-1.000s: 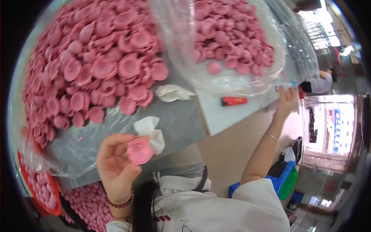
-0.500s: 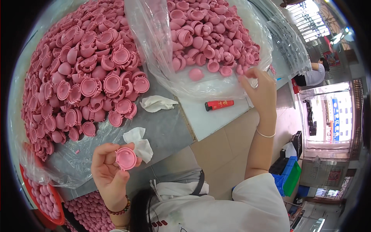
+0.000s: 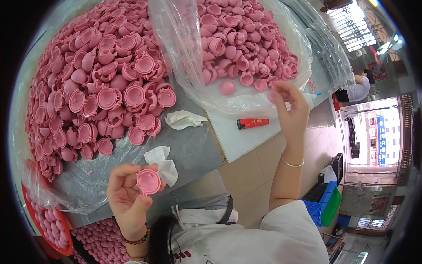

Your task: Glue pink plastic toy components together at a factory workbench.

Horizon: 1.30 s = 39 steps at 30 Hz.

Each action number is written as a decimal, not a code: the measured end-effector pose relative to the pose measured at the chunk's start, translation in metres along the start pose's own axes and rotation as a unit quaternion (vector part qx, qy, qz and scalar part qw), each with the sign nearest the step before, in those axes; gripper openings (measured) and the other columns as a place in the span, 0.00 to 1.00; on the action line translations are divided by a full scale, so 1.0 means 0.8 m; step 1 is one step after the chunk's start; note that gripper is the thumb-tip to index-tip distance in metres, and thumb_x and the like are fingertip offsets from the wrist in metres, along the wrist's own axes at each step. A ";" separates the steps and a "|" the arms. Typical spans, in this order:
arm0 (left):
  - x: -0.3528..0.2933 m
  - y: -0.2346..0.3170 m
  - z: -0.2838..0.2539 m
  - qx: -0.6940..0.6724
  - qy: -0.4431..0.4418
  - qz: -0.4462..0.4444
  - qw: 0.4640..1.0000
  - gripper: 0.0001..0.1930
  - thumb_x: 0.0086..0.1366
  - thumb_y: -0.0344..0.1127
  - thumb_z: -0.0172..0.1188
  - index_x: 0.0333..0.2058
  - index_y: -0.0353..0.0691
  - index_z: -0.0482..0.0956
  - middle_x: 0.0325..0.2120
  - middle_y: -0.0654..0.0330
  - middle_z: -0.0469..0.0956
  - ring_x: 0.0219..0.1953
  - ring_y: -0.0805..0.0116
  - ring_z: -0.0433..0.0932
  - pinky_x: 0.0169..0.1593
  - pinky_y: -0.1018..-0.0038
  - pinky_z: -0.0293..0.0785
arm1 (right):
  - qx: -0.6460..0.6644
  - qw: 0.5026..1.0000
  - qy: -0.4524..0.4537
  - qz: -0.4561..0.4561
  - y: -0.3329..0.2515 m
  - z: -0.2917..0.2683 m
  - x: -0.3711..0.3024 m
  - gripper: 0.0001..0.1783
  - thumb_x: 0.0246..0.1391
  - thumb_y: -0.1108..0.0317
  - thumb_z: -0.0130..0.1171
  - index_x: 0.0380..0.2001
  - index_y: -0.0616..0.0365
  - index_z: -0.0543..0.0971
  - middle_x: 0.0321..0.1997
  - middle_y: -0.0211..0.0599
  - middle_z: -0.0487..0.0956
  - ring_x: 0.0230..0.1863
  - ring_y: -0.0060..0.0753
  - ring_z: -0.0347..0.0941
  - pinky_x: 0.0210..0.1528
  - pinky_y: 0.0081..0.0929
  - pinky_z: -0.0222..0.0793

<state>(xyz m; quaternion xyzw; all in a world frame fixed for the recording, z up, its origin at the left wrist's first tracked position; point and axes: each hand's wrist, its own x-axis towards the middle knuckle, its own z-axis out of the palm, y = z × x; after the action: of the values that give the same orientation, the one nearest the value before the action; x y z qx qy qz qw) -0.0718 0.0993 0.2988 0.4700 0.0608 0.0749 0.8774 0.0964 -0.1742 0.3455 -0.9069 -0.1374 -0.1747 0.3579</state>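
My left hand (image 3: 128,193) grips a round pink plastic half-shell (image 3: 148,181) between thumb and fingers, its hollow side with a raised rim facing up. My right hand (image 3: 292,110) is raised by the near right edge of the smaller pile of pink plastic parts (image 3: 246,48). Pinched at its fingertips is a small pink plastic piece (image 3: 273,96), partly covered by the fingers. Close to that hand, a single pink dome (image 3: 227,88) lies on the clear plastic bag (image 3: 215,104). A larger pile of pink half-shells (image 3: 101,88) fills the left of the table.
Two crumpled white tissues, one near the left hand (image 3: 163,165) and one farther back (image 3: 185,119), lie on the grey table (image 3: 198,143). A red lighter (image 3: 252,123) rests on the white surface. Below left stands a red basin (image 3: 66,231) of pink balls. Another person (image 3: 357,88) sits far right.
My right hand has moved slightly left and nearer, away from the pile, with the pink piece now showing at its fingertips. The left hand still holds its half-shell, and the view has shifted slightly.
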 end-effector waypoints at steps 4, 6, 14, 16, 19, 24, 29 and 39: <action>-0.001 0.000 0.000 -0.011 0.005 0.003 1.000 0.24 0.48 0.29 0.60 0.42 0.31 0.59 0.38 0.45 0.70 0.35 0.63 0.74 0.40 0.71 0.72 | 0.274 0.947 -0.161 0.039 -0.042 0.027 -0.036 0.10 0.44 0.82 0.47 0.33 0.66 0.72 0.31 0.33 0.72 0.30 0.20 0.69 0.32 0.15 0.65; -0.002 0.000 -0.001 -0.007 0.005 0.004 1.000 0.24 0.48 0.29 0.60 0.42 0.31 0.59 0.39 0.45 0.70 0.36 0.63 0.74 0.41 0.71 0.71 | 0.318 0.922 -0.219 0.041 -0.060 0.050 -0.051 0.10 0.44 0.83 0.47 0.33 0.66 0.72 0.32 0.33 0.72 0.29 0.20 0.69 0.32 0.15 0.65; -0.002 0.002 -0.004 -0.023 -0.013 0.006 1.000 0.23 0.48 0.27 0.59 0.42 0.31 0.59 0.40 0.44 0.69 0.40 0.64 0.72 0.42 0.74 0.69 | 0.070 0.953 -0.255 -0.152 -0.085 0.066 -0.060 0.17 0.36 0.85 0.48 0.32 0.58 0.75 0.32 0.37 0.70 0.28 0.27 0.68 0.31 0.19 0.65; -0.002 0.002 -0.005 -0.020 -0.022 0.003 1.000 0.23 0.48 0.27 0.59 0.42 0.30 0.60 0.40 0.44 0.69 0.42 0.65 0.70 0.45 0.75 0.66 | 0.042 0.943 -0.266 -0.193 -0.086 0.059 -0.059 0.18 0.34 0.85 0.49 0.33 0.57 0.75 0.33 0.36 0.70 0.30 0.29 0.68 0.32 0.21 0.65; -0.001 0.002 -0.005 -0.035 -0.027 0.001 0.999 0.23 0.48 0.26 0.59 0.42 0.30 0.60 0.41 0.45 0.69 0.43 0.65 0.69 0.46 0.75 0.64 | 0.013 0.910 -0.292 -0.293 -0.084 0.063 -0.054 0.20 0.30 0.84 0.51 0.33 0.57 0.75 0.34 0.34 0.71 0.33 0.32 0.67 0.34 0.25 0.64; -0.001 0.004 -0.005 -0.033 -0.024 0.000 0.999 0.23 0.47 0.24 0.60 0.42 0.31 0.60 0.41 0.45 0.69 0.45 0.64 0.69 0.47 0.74 0.64 | 0.020 0.898 -0.324 -0.296 -0.085 0.068 -0.052 0.20 0.29 0.81 0.55 0.33 0.58 0.74 0.34 0.34 0.71 0.33 0.35 0.67 0.33 0.26 0.63; -0.001 0.005 -0.001 -0.036 0.001 -0.003 0.999 0.23 0.46 0.22 0.60 0.41 0.30 0.61 0.40 0.46 0.69 0.45 0.63 0.68 0.48 0.72 0.64 | 0.053 0.922 -0.285 -0.255 -0.095 0.072 -0.050 0.21 0.26 0.75 0.62 0.33 0.59 0.75 0.29 0.34 0.72 0.30 0.33 0.67 0.32 0.25 0.63; -0.002 0.002 -0.002 0.017 -0.057 0.005 0.998 0.20 0.43 0.16 0.59 0.37 0.29 0.67 0.40 0.47 0.69 0.42 0.63 0.71 0.45 0.71 0.69 | 0.266 0.889 -0.253 -0.273 -0.123 0.101 -0.071 0.22 0.27 0.66 0.67 0.32 0.61 0.76 0.29 0.35 0.72 0.28 0.30 0.67 0.29 0.21 0.63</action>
<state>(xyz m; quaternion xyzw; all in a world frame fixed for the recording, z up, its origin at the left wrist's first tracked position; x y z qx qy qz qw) -0.0735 0.1014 0.2993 0.4883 0.0099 0.0517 0.8711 0.0258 -0.0556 0.3257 -0.7178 -0.5066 0.0133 0.4774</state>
